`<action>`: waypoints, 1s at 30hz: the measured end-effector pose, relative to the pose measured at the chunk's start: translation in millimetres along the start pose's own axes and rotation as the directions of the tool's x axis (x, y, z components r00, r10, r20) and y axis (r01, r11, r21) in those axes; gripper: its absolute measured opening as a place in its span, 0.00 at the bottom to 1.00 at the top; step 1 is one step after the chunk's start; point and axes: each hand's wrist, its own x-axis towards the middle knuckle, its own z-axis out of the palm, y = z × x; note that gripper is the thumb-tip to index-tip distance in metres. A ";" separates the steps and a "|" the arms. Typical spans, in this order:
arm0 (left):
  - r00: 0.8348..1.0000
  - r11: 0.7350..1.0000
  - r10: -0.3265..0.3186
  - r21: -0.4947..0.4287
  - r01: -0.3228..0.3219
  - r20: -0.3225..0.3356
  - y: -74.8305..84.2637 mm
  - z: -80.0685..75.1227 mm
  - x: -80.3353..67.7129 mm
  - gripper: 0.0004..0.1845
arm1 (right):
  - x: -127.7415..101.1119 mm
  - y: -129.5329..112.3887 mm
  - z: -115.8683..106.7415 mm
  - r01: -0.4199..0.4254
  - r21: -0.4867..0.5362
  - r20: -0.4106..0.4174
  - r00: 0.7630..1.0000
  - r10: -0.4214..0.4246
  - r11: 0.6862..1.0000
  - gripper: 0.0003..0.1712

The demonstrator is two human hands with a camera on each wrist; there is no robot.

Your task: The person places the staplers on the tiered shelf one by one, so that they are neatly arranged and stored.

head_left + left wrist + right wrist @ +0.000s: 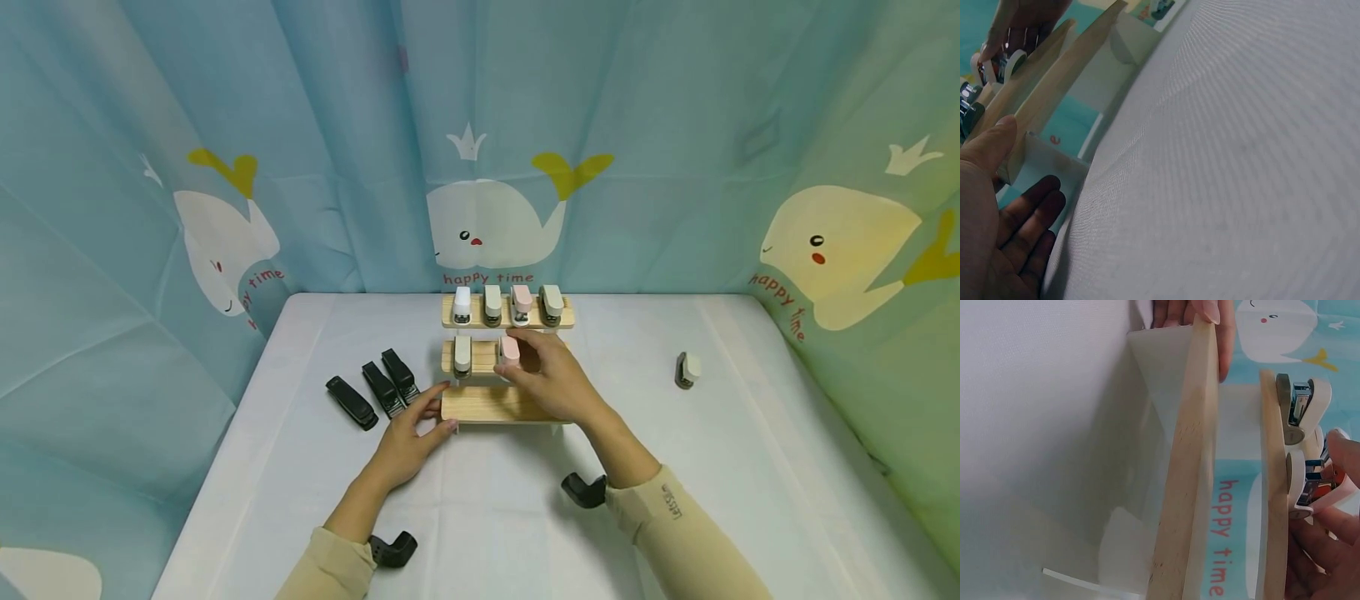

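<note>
My right hand (558, 375) holds a small pink stapler (509, 350) by its sides on the middle board of a three-tier wooden display shelf (495, 403). In the right wrist view, the pink stapler (1310, 487) has its base against the board. A pale grey-green stapler (462, 357) stands left of it on the same tier. My left hand (408, 437) grips the left end of the bottom board; its thumb (1000, 140) lies on the edge, with other fingers lower, beside the clear support. The left index finger is partly hidden.
The top tier bears a white stapler (462, 306), a pink one (521, 305) and two pale grey-green ones. Several black staplers (352, 402) lie left of the shelf. One pale stapler (687, 370) lies far right on the white table (750, 467). A whale-print curtain (675, 100) surrounds the table.
</note>
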 end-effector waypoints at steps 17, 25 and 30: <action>1.000 1.000 0.026 -0.015 -0.026 0.003 0.5 -0.3 -0.3 0.34 | -1.1 -0.3 3.7 0.017 -0.010 -0.049 0.999 -0.018 1.000 0.34; 1.000 1.000 0.002 -0.029 -0.001 0.006 -2.3 0.7 0.2 0.36 | -0.9 -3.0 3.3 0.018 -0.024 -0.043 0.999 -0.019 1.000 0.35; 1.000 1.000 -0.014 -0.016 0.014 0.001 -1.6 0.9 -1.1 0.35 | -2.2 -2.3 2.1 0.009 -0.022 -0.032 0.999 -0.010 1.000 0.37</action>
